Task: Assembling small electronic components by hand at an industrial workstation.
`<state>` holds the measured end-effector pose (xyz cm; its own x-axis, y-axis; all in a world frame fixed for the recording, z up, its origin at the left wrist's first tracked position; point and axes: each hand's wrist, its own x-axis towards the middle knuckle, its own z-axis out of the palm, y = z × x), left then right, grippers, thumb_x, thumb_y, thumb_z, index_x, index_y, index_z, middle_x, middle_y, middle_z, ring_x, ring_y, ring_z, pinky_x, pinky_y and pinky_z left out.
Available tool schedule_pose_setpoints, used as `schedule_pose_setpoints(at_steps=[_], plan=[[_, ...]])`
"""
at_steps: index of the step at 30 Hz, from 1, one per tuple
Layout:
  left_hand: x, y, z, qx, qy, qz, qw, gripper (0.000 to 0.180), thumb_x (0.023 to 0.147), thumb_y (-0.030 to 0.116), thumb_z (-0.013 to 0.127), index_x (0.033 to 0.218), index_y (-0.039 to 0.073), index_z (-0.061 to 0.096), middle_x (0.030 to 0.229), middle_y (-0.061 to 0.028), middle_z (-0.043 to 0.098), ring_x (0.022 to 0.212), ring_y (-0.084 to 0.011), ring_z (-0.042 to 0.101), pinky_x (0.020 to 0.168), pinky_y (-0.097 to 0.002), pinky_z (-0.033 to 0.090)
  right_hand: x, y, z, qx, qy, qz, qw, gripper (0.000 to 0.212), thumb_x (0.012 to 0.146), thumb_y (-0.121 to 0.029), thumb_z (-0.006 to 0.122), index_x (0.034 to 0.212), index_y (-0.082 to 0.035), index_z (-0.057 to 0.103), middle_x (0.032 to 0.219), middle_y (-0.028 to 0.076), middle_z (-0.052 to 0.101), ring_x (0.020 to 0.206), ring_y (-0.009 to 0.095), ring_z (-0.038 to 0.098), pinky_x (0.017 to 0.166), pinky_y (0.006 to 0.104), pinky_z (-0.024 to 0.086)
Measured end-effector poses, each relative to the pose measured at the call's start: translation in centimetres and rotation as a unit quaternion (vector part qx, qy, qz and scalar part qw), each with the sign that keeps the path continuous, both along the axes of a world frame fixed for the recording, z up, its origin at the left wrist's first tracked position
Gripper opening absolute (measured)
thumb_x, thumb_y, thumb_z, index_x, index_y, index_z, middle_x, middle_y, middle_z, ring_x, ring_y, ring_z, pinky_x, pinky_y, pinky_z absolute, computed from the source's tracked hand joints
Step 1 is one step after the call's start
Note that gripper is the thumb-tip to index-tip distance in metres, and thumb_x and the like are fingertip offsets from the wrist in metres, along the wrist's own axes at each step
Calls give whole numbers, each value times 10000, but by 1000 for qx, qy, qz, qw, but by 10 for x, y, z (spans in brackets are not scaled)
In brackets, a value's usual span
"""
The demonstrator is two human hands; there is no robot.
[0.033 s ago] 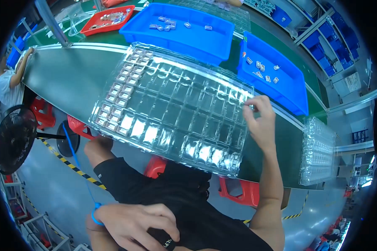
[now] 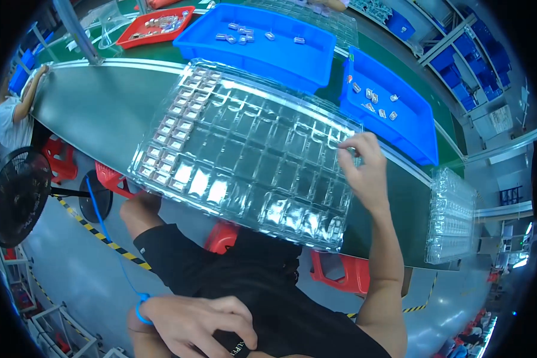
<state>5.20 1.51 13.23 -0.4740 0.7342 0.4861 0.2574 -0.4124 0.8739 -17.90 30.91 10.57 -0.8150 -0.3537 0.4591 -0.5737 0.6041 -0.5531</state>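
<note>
A large clear plastic tray (image 2: 250, 161) with many moulded pockets lies across the green tabletop before me. Small pale, boxy parts (image 2: 176, 132) fill pockets in its two leftmost columns; the other pockets look bare. Over the tray's right end, my right hand (image 2: 367, 170) has thumb and forefinger drawn together in a pinch. Whatever is between those fingertips, if anything, is too small to make out. Low in the view, my left hand (image 2: 200, 325) rests against my black shirt, fingers loosely bent and apart, holding nothing visible. A blue wrist strap (image 2: 142, 309) with a cord circles that wrist.
Behind the tray stand a blue bin (image 2: 262, 53) and another blue bin (image 2: 394, 113), each with several small parts. A red tray (image 2: 155, 28) sits far left. Stacked clear trays (image 2: 452, 218) stand right. A fan (image 2: 21, 197) and another person (image 2: 18, 119) are at left.
My right hand has shifted slightly left over the tray's right end, still pinched. My left hand has barely moved, and the parts in the tray look the same.
</note>
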Motion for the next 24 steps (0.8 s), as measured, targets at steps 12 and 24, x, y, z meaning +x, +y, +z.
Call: schedule_pose_setpoints(at_steps=[12, 24], plan=[[45, -32, -38, 67, 63, 126, 988, 554, 1005, 570, 438, 765, 113, 639, 1136, -123, 502, 1033, -335, 442, 913, -443, 353, 23, -182, -7, 163, -53, 283, 944, 154, 820, -90, 691, 965, -41, 672, 1007, 138, 591, 1002, 317, 577, 881, 395, 464], [52, -35, -56, 115, 59, 173, 976, 584, 999, 600, 424, 755, 125, 660, 1149, -130, 548, 1079, -344, 426, 928, -467, 329, 47, -255, -34, 271, -70, 273, 921, 178, 816, -224, 666, 826, -47, 689, 826, 116, 621, 866, 303, 583, 778, 427, 484]])
